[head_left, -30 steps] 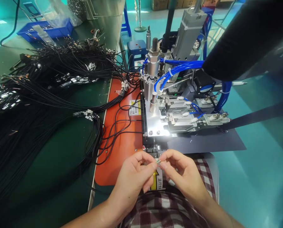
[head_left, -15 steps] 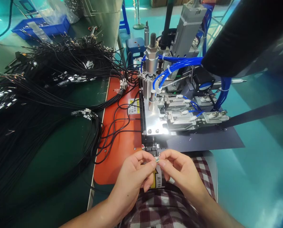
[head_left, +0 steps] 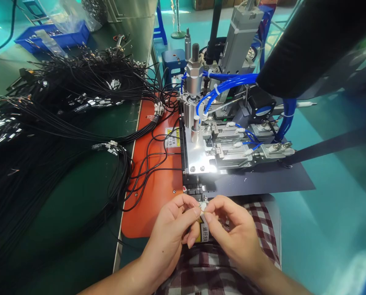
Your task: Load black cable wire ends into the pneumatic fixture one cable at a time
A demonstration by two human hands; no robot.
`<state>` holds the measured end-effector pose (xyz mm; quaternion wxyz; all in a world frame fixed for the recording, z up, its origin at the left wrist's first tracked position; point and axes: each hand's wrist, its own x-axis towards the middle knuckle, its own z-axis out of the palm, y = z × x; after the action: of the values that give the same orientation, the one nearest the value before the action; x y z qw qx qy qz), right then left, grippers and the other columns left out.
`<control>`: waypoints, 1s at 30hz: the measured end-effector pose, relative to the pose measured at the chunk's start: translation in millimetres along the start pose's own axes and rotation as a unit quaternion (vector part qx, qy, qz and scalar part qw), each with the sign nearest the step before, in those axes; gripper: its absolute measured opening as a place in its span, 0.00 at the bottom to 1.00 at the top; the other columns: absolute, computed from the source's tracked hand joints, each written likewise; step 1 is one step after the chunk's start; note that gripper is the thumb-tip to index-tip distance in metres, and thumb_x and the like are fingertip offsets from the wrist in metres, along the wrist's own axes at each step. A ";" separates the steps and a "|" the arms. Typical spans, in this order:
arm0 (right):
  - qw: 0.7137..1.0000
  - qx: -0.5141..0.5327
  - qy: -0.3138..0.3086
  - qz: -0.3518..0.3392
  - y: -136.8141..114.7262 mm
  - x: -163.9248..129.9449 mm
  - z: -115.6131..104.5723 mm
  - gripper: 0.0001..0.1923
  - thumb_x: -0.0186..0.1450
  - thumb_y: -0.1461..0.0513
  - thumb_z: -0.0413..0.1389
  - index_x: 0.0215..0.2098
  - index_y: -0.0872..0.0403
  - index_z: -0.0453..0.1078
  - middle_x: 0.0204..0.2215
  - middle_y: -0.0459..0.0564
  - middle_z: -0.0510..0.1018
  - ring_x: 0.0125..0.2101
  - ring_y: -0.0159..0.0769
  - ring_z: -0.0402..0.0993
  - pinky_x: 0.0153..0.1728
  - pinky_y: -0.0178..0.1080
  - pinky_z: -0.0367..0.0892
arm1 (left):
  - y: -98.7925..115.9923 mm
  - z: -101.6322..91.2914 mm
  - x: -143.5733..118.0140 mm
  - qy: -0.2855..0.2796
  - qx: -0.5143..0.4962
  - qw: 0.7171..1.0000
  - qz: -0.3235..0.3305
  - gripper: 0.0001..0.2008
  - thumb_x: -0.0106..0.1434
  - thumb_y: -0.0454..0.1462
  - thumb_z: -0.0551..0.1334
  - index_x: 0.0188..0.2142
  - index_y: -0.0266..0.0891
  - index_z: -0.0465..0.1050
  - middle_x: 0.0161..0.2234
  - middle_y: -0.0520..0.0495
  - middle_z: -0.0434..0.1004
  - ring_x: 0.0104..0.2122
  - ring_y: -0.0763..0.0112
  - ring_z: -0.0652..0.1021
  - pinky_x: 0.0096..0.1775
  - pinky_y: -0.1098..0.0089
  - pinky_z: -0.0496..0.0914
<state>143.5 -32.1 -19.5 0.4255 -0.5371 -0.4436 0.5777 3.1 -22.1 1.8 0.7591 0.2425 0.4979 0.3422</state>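
The person's left hand [head_left: 170, 229] and right hand [head_left: 232, 231] meet low in the view, just above a lap in red-and-white checked cloth [head_left: 207, 266]. Thumb and forefinger of each hand are pinched together on a tiny pale metal part [head_left: 203, 206], held between the two sets of fingertips; it is too small to tell its shape, and it may be a terminal like those on the cables. The other fingers of both hands curl loosely under. The part sits just in front of the near edge of the orange rubber mat [head_left: 154, 180], over a yellow warning label [head_left: 205, 233] that shows between the hands.

Beyond the hands stands a small pneumatic press machine with a bright steel plate [head_left: 201, 157], a silver upright cylinder [head_left: 193, 80] and blue air hoses [head_left: 229, 84]. It rests partly on the orange mat and partly on a dark grey sheet [head_left: 263, 182]. Thin black cables with silver metal ends [head_left: 78, 102] lie heaped across the dark green bench [head_left: 78, 196] on the left, several looping onto the mat. A blue plastic tray [head_left: 50, 37] sits at the far left corner. A black sleeve [head_left: 312, 45] crosses the upper right.
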 end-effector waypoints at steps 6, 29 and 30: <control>0.997 0.023 -0.042 0.052 -3.6 5.0 -2.9 0.08 0.61 0.58 0.57 0.32 0.55 0.69 0.21 0.41 0.66 0.21 0.28 0.59 0.23 0.33 0.58 | -3.4 -0.8 0.2 -0.001 0.019 1.000 0.001 0.06 0.61 0.37 0.60 0.31 0.39 0.62 0.10 0.62 0.58 0.12 0.84 0.55 0.19 0.76 0.45; 0.997 0.026 -0.057 0.051 5.4 4.2 -13.9 0.09 0.66 0.55 0.53 0.34 0.53 0.69 0.24 0.42 0.70 0.20 0.27 0.61 0.23 0.32 0.59 | -3.9 -1.6 2.1 0.012 0.054 0.998 0.008 0.07 0.59 0.39 0.60 0.31 0.37 0.64 0.09 0.63 0.58 0.12 0.84 0.55 0.21 0.76 0.51; 0.998 0.007 -0.053 0.041 4.3 4.8 -15.8 0.10 0.66 0.55 0.53 0.34 0.53 0.70 0.25 0.43 0.71 0.20 0.28 0.62 0.23 0.33 0.60 | -3.7 -1.5 2.2 0.015 0.055 0.998 0.007 0.07 0.59 0.39 0.60 0.31 0.37 0.64 0.09 0.62 0.58 0.12 0.84 0.55 0.21 0.77 0.50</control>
<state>158.9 -27.6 -25.3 0.3808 -0.5204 -0.4389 0.6257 3.2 -22.8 -2.7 0.7346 0.2826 0.5254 0.3230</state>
